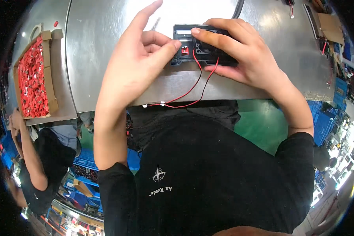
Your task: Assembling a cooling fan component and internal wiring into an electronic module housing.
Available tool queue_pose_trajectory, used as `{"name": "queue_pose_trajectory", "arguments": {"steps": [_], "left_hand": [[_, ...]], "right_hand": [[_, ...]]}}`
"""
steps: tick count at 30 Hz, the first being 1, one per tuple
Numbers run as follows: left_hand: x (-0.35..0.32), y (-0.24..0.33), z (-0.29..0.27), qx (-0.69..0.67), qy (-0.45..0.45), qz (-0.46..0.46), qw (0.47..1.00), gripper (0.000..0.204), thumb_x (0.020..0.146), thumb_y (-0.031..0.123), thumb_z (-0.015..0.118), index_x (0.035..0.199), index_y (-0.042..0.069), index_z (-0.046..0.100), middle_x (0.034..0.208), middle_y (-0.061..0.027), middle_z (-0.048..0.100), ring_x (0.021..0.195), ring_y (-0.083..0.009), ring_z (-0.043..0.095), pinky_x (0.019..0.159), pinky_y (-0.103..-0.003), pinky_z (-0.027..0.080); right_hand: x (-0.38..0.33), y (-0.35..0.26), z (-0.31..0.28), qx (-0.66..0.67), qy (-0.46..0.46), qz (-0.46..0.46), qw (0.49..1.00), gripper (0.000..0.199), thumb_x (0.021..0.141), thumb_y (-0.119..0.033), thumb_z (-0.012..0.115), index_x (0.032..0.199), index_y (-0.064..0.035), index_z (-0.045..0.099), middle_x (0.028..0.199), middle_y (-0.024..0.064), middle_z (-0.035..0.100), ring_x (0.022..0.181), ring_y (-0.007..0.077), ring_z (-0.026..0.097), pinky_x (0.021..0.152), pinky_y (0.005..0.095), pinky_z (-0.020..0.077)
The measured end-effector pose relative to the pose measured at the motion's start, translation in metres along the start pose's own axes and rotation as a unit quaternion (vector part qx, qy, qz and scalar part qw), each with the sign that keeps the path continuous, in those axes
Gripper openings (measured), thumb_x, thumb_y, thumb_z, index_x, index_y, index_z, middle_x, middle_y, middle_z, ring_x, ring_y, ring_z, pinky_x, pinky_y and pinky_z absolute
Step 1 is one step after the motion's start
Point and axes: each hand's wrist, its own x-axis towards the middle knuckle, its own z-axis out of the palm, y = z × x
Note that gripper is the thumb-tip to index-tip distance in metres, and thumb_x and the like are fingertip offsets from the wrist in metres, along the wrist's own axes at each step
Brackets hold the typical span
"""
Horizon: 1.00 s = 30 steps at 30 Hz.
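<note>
A black plastic housing point(178, 59) lies on the metal table before me. My right hand point(246, 51) grips it from the right, fingers over the top and thumb along the near side. My left hand point(135, 65) is at the left edge, its thumb and a bent finger closed there while another finger points up and away. Inside the housing sit a small red part point(185, 50) with metal contacts and a black fan-like part point(204, 50), partly under my right fingers. Two red-and-black wires point(188, 94) run from it to small white connectors point(162, 103) at the table's near edge.
An open cardboard box point(49, 74) full of small red parts point(33, 78) stands at the left. One loose red piece point(56, 24) lies beyond it. A black cable point(237, 8) crosses the far side. Another person's arm point(32, 157) is at the lower left.
</note>
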Motion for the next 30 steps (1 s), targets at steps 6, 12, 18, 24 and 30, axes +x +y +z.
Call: {"name": "queue_pose_trajectory", "arguments": {"steps": [6,12,18,24,30], "left_hand": [[0.001,0.003,-0.001,0.004,0.005,-0.026,1.000,0.067,0.097,0.006,0.071,0.158,0.009,0.044,0.088,-0.0002,0.069,0.078,-0.0049,0.057,0.069,-0.021,0.047],[0.004,-0.005,-0.004,-0.008,-0.029,-0.007,1.000,0.054,0.099,0.009,0.069,0.150,0.003,0.051,0.097,-0.0066,0.071,0.079,-0.0079,0.063,0.071,-0.023,0.052],[0.005,-0.010,-0.003,-0.030,-0.025,0.008,0.999,0.048,0.099,0.010,0.067,0.146,0.006,0.055,0.097,-0.0052,0.069,0.079,-0.0078,0.063,0.071,-0.022,0.052],[0.022,0.013,-0.024,0.025,-0.137,-0.055,0.989,0.058,0.097,0.015,0.065,0.154,0.016,0.051,0.096,0.0029,0.067,0.079,-0.0038,0.057,0.069,-0.021,0.050],[0.033,0.005,-0.034,0.009,-0.186,-0.074,0.980,0.048,0.097,0.017,0.062,0.144,0.015,0.058,0.097,0.0027,0.066,0.079,-0.0052,0.060,0.070,-0.020,0.050]], "right_hand": [[0.001,-0.002,0.001,-0.002,0.004,-0.001,1.000,0.063,0.080,-0.028,0.084,0.139,-0.0156,0.067,0.132,0.0140,0.064,0.113,0.0352,0.064,0.096,0.0442,0.0508],[0.005,0.008,0.001,0.030,0.008,-0.025,0.999,0.064,0.080,-0.028,0.083,0.140,-0.0163,0.066,0.132,0.0144,0.063,0.113,0.0355,0.063,0.098,0.0449,0.0501],[0.000,0.001,0.002,0.004,0.005,-0.005,1.000,0.064,0.081,-0.028,0.083,0.141,-0.0167,0.066,0.132,0.0140,0.063,0.113,0.0355,0.062,0.098,0.0449,0.0498],[0.003,-0.001,0.007,0.006,0.012,-0.011,1.000,0.065,0.080,-0.027,0.083,0.142,-0.0174,0.065,0.132,0.0138,0.063,0.113,0.0355,0.062,0.098,0.0452,0.0500],[0.008,0.001,0.010,0.010,0.005,-0.008,1.000,0.065,0.079,-0.027,0.084,0.141,-0.0171,0.065,0.132,0.0142,0.063,0.113,0.0357,0.062,0.098,0.0454,0.0501]]}}
